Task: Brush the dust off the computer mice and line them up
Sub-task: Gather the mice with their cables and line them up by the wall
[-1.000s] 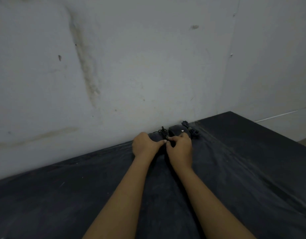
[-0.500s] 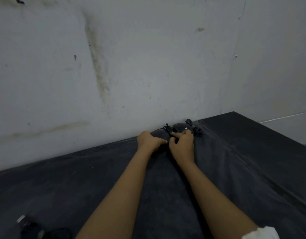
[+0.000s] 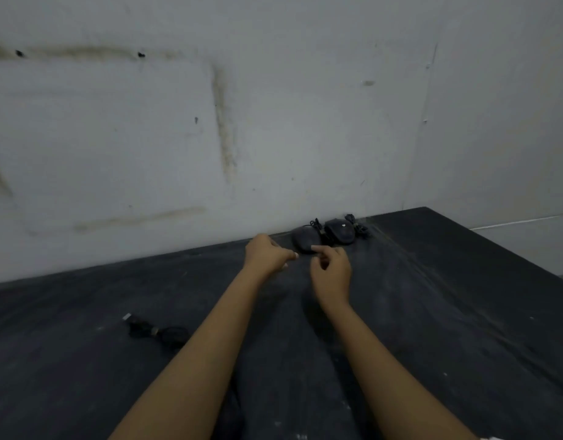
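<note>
Two dark computer mice sit side by side against the wall on the black table (image 3: 464, 312). The left mouse (image 3: 305, 237) looks dusty grey; the right mouse (image 3: 340, 230) is blacker, with bundled cables beside it. A third dark mouse (image 3: 174, 334) with its coiled cable lies nearer me on the left. My left hand (image 3: 266, 254) hovers just left of the grey mouse, fingers loosely bent, holding nothing. My right hand (image 3: 332, 271) is just in front of that mouse, index fingertip at its near edge, other fingers loosely curled, empty.
A stained white wall (image 3: 274, 122) runs along the table's far edge. The table's right corner (image 3: 427, 208) lies just past the two mice. Dust streaks cover the dark tabletop.
Both hands have let go of the mice by the wall and drawn back toward me. The view has tilted down, bringing the third mouse on the left into sight.
</note>
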